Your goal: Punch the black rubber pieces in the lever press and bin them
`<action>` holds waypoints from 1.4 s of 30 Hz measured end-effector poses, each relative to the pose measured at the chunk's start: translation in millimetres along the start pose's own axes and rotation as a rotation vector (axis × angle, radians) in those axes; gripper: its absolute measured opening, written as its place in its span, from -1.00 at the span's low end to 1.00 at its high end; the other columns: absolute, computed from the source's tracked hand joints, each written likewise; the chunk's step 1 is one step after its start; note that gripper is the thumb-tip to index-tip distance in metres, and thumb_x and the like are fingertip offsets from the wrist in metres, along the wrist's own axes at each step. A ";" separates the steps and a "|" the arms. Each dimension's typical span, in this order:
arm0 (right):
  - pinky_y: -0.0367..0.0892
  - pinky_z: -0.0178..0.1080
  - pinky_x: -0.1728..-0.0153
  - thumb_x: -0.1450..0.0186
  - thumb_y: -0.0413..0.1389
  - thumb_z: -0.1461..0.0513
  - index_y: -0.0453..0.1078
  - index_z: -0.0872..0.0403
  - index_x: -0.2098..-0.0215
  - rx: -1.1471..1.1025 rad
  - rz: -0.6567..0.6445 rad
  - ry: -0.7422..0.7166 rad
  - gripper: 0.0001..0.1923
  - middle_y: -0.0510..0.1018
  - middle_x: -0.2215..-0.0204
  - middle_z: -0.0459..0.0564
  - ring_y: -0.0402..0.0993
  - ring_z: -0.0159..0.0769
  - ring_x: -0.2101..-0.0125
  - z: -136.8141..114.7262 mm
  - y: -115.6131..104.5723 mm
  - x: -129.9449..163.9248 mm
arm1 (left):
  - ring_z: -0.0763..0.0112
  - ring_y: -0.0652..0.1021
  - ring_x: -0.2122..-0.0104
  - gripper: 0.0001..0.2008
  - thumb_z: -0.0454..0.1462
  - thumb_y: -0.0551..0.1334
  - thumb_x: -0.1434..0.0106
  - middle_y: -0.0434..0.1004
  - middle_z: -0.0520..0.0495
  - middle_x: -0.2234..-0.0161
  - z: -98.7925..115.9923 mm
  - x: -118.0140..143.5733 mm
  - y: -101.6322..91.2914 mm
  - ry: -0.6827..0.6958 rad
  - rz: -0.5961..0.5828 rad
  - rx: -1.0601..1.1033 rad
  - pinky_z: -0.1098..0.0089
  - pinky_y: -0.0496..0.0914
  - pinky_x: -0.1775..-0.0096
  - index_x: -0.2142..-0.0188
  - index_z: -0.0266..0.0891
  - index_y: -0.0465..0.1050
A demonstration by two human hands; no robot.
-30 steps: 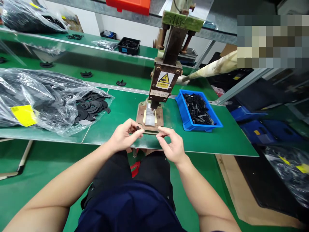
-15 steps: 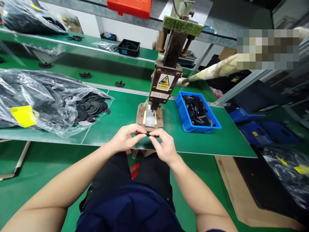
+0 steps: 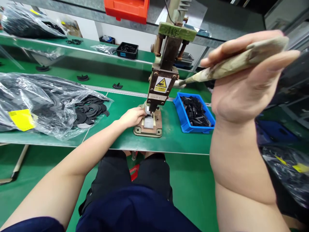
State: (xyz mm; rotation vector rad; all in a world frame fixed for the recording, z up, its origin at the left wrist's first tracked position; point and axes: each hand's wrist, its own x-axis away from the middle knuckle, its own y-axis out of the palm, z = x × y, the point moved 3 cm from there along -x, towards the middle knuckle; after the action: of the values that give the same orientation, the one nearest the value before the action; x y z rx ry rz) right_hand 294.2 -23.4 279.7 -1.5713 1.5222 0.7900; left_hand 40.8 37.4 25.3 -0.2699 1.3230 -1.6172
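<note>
My left hand [image 3: 134,116] reaches to the base of a hand press [image 3: 161,87], fingers pinched together on a small black part [image 3: 149,115] under the ram. The part is mostly hidden by my fingers and the ram. A pale metal plate [image 3: 149,122] lies on the press base just in front of it. On the right, my right hand [image 3: 241,87] is raised at the press's long, pale-wrapped lever handle [image 3: 227,69]. Its palm faces me and the fingers are stretched out, with the handle lying between fingers and thumb, not wrapped.
A blue bin [image 3: 193,129] of black parts stands right of the press. At the left lies a clear bag [image 3: 48,100] spilling flat, curved black pieces [image 3: 90,111]. Behind are a black tray [image 3: 127,51] and a red bin [image 3: 126,9] on the upper shelf.
Both hands were together before the press, holding a small black part. My left hand has moved it under the ram; my right hand let go and rose to the lever handle.
</note>
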 end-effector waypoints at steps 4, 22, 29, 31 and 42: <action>0.55 -0.23 0.17 -0.39 0.09 -0.09 0.50 0.02 0.15 -0.016 0.036 -0.011 -0.62 0.49 0.33 -0.16 0.55 -0.52 0.37 3.7 8.9 3.1 | 0.17 0.65 -0.03 -0.66 -0.33 0.13 -0.46 0.68 -0.14 -0.02 6.2 -6.0 0.0 0.047 -0.073 -0.062 0.25 0.52 -0.11 -0.03 -0.18 0.69; 0.51 0.12 -0.01 -0.25 0.26 0.17 0.34 -0.05 0.53 0.154 0.073 -0.304 -0.76 0.52 0.56 -0.22 0.56 -0.28 0.41 47.8 12.6 146.7 | 0.18 0.62 -0.13 -0.68 -0.28 0.13 -0.53 0.67 -0.17 -0.12 -0.1 14.9 -9.3 0.015 -0.064 -0.068 0.20 0.47 -0.21 -0.12 -0.22 0.61; 0.51 0.11 0.03 -0.25 0.27 0.15 0.32 -0.02 0.55 0.116 0.134 -0.333 -0.71 0.50 0.59 -0.20 0.57 -0.30 0.42 54.8 15.3 146.4 | -0.06 0.53 -0.21 -0.58 -0.18 0.22 -0.44 0.60 -0.32 -0.18 -98.7 83.9 -92.1 -0.450 -0.082 -0.458 0.04 0.36 -0.29 -0.21 -0.29 0.57; 0.51 0.10 0.03 -0.26 0.28 0.13 0.32 -0.02 0.55 0.111 0.152 -0.339 -0.69 0.51 0.58 -0.21 0.57 -0.32 0.41 54.9 16.4 147.1 | -0.14 0.51 -0.23 -0.48 -0.05 0.24 -0.42 0.58 -0.36 -0.20 -128.4 99.4 -117.1 -0.634 -0.090 -0.523 0.01 0.35 -0.28 -0.23 -0.31 0.55; 0.52 0.11 0.00 -0.29 0.28 0.12 0.30 0.00 0.55 0.127 0.164 -0.333 -0.66 0.51 0.58 -0.22 0.58 -0.33 0.40 53.0 18.1 146.8 | -0.08 0.60 -0.13 -0.35 0.10 0.31 -0.31 0.49 -0.36 -0.22 -155.9 115.4 -111.1 -0.865 -0.146 -0.413 0.10 0.43 -0.22 -0.25 -0.20 0.55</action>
State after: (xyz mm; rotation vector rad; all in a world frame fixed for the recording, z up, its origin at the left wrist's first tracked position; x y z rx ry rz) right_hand 293.2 -50.0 124.8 -1.1660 1.4348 0.9738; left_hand -182.5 34.2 14.2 -1.1895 0.9335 -1.0926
